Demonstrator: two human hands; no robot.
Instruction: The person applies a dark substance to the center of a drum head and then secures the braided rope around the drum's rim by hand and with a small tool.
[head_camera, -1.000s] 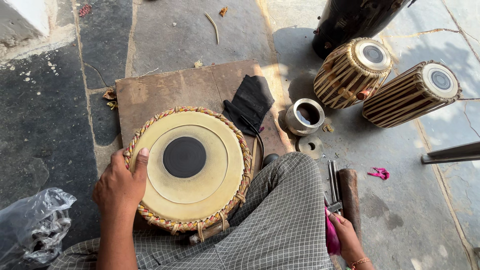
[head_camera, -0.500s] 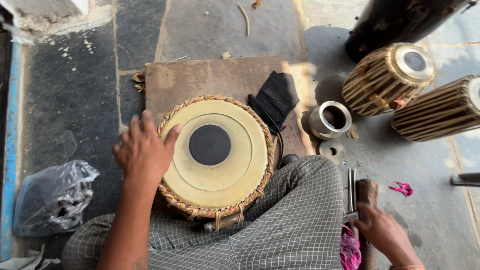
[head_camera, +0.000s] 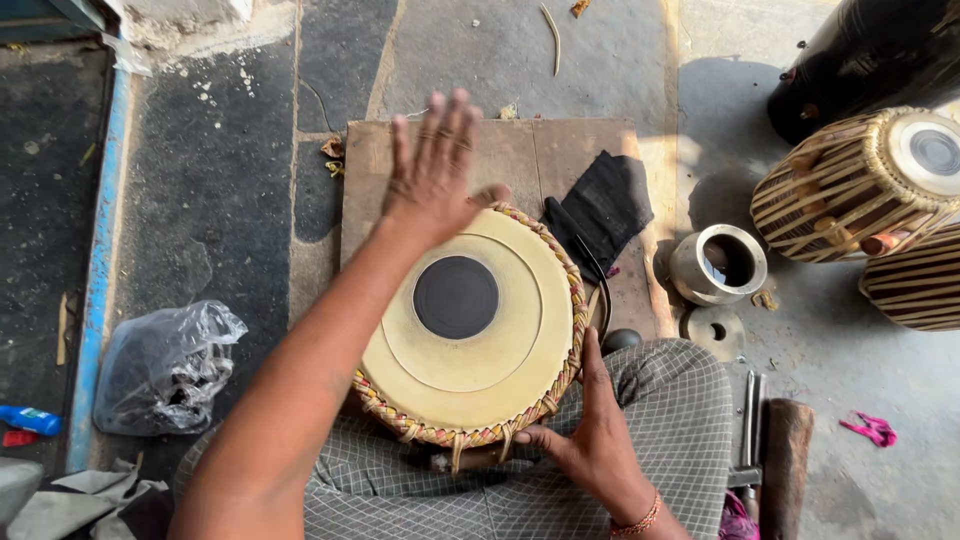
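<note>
One drum (head_camera: 470, 320) — right hand (head_camera: 590, 440) grips its rim, left hand (head_camera: 432, 170) spread wide above.

Black cloth (head_camera: 603, 205) on the wooden board (head_camera: 520, 150), metal cup (head_camera: 718, 263) with a flat metal ring (head_camera: 717, 330) just beside it, two strapped drums (head_camera: 850, 190) at right, clear plastic bag (head_camera: 165, 365) at left, pink scrap (head_camera: 872, 429) on the stone floor (head_camera: 210, 180).
</note>
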